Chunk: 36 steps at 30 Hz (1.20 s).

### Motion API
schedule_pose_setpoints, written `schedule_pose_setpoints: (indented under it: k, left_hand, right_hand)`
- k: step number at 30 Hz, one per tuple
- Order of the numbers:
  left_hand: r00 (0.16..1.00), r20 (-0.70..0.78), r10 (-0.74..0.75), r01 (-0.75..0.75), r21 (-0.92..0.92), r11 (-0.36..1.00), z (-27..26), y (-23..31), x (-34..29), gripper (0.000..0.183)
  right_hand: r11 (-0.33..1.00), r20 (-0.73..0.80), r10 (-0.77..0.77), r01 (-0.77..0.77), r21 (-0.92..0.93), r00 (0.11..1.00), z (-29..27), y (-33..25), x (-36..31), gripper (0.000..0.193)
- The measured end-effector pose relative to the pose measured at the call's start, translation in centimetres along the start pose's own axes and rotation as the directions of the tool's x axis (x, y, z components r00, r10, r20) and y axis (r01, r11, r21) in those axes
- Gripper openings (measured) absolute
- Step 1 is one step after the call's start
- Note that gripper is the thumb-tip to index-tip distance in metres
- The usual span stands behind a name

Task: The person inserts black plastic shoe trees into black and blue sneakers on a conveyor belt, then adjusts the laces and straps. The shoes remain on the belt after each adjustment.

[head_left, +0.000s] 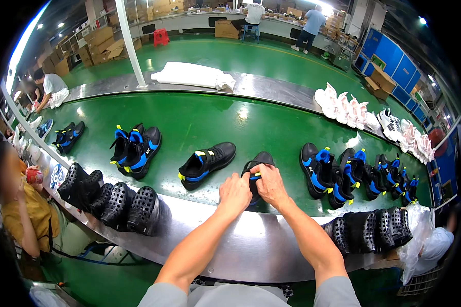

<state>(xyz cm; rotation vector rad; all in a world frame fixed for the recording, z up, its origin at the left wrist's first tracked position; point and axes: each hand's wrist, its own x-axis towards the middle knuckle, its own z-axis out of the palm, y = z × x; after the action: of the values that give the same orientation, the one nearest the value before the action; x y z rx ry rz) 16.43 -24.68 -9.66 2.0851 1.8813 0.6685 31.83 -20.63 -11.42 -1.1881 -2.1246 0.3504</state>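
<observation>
In front of me a black-and-blue sneaker (262,158) stands on the green belt, toe pointing away. My left hand (235,193) grips its left side near the opening, fingers bent together. On the other side my right hand (270,187) pinches at the shoe's strap and collar, where a bit of yellow shows. My fingers and hands cover most of the heel. Just left of it lies a matching single sneaker (208,162) with a strap, blue heel and yellow tab, touched by neither hand.
More black-and-blue sneakers stand left (137,149) and right (317,171) on the belt (189,115). Black perforated shoe forms (142,210) line the metal ledge (230,240) on both sides. White shoes (343,106) and a white bundle (192,75) rest beyond. A co-worker (28,204) sits at left.
</observation>
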Motion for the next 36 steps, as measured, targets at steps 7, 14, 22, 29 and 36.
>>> schedule_pose_setpoints:
  k: [7,14,22,29,36]
  left_hand:
    - [0.953,0.292,-0.087,0.109,-0.058,0.992,1.3,-1.8,0.4,0.033]
    - [0.821,-0.314,0.476,-0.51,-0.031,0.859,-2.7,1.1,0.2,0.034]
    - [0.71,-0.034,0.704,-0.693,0.142,0.706,-2.5,-0.4,4.2,0.031]
    - [0.51,0.163,0.844,-0.856,0.19,0.481,-3.5,-2.3,3.7,0.009]
    - [0.611,0.143,0.779,-0.788,0.203,0.581,-2.9,-1.7,2.8,0.018]
  right_hand:
    - [0.989,-0.032,-0.108,0.104,-0.103,0.994,1.2,-0.4,-1.3,0.039]
    - [0.995,-0.244,0.028,-0.003,0.103,0.969,0.4,-2.5,-2.0,0.046]
    - [0.726,0.007,0.688,-0.687,-0.028,0.726,0.5,-5.4,-3.2,0.042]
    - [0.783,-0.109,0.62,-0.622,0.015,0.777,3.0,-3.9,-4.1,0.038]
    - [0.796,-0.017,0.603,-0.599,0.09,0.798,3.0,-4.1,-4.3,0.041]
